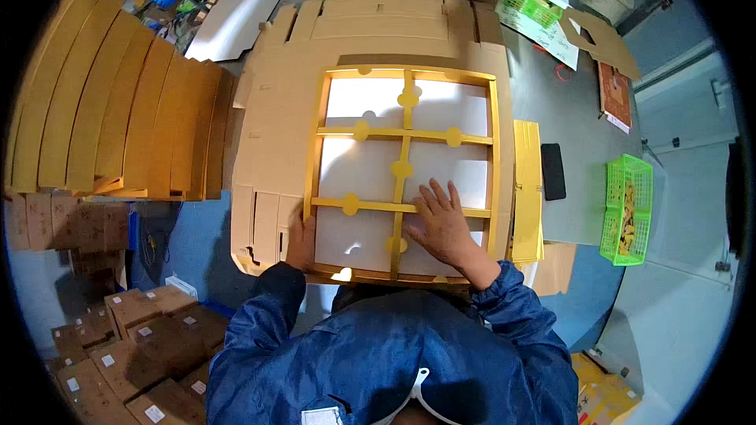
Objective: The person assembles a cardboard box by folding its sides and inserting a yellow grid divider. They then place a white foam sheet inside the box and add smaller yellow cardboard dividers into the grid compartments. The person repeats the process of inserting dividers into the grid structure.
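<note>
A shallow yellow cardboard box with white bottom panels lies on flattened brown cardboard in front of me. Yellow divider strips with round tabs split it into several compartments. My left hand rests against the outside of the box's left wall near its lower corner; its fingers point forward and are partly hidden. Over the lower right part, my right hand lies with fingers spread, touching the divider near the middle crossing. Nothing shows in its grasp.
Flattened brown cardboard covers the table's middle. Yellow folded strips, a black phone and a green basket of small yellow pieces are at right. A row of yellow boxes stands at left; brown cartons are stacked below.
</note>
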`<state>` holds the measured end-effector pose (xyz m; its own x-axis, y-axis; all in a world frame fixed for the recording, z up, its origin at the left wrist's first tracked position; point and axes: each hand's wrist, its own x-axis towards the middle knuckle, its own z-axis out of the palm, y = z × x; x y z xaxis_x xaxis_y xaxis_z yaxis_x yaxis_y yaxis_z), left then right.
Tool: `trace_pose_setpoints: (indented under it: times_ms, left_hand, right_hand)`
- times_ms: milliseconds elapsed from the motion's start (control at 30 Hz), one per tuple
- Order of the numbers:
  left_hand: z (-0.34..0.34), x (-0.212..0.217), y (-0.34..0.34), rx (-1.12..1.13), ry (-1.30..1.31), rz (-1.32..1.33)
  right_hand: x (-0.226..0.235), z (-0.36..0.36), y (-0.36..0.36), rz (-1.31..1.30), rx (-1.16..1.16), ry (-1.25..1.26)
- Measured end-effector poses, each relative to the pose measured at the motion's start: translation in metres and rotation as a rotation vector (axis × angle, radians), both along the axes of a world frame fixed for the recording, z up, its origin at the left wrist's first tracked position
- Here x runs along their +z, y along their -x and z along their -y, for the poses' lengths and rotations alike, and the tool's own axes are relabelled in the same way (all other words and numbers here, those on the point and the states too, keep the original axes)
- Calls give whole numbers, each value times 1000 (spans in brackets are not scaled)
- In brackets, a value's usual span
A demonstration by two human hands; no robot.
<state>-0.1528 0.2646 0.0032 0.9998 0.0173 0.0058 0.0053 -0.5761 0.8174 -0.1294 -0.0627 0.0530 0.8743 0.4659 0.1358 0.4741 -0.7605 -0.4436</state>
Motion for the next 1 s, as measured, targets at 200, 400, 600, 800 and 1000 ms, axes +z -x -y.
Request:
trace_pose_setpoints:
  times_ms: [200,400,600,800,1000]
  left_hand:
    - [23,8,17,83,-201,110]
    - [73,41,-16,-393,-687,300]
    - [74,13,-32,-446,-648,407]
    - [76,13,-32,-442,-629,385]
    - [59,32,-15,-295,-338,290]
  right_hand:
    - [4,-6,-13,56,58,66]
    - [28,-41,-53,-398,-212,307]
    - [-15,-48,-57,-371,-315,309]
    - [-11,-44,-63,-451,-300,421]
    - [6,-12,-34,65,-4,112]
